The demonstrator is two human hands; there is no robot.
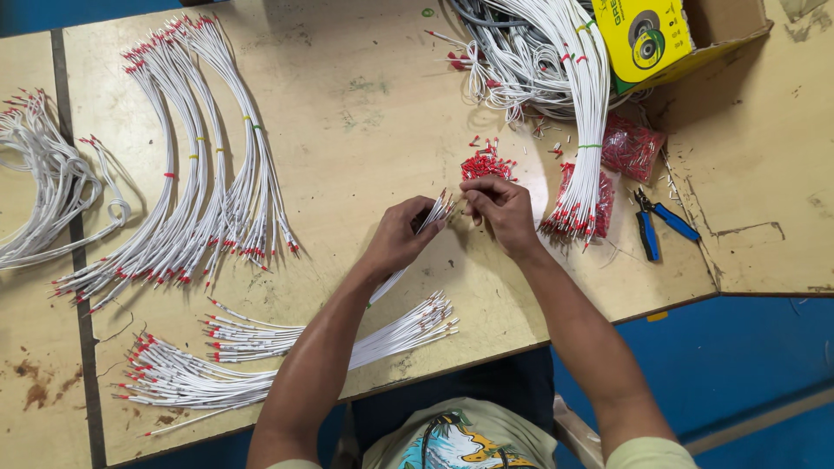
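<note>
My left hand (401,236) is closed around a small bundle of white wires (437,211). The bundle's long axis runs diagonally: stripped tips fan up and to the right past my fingers, while the tails drop down-left under my wrist toward the near edge. The tips point at my right hand.

My right hand (498,207) sits just beside those tips, fingers pinched together on something too small to make out; I can't tell whether it is a wire end or a red ferrule. Both forearms come in from the near edge and converge over the middle of the table (365,122), hands almost touching.

Just beyond my right hand lies a loose pile of red ferrules (486,163). To the right, a tied wire bundle with red ends (584,148) runs near to far, and blue-handled pliers (656,224) lie beside it near the table's right edge. A yellow cardboard box (669,39) stands at the far right.

On the near left, a spread of finished wires (261,360) lies close to the near edge. Long curved bundles (195,174) occupy the far left. Bare tabletop shows between those bundles and my hands.
</note>
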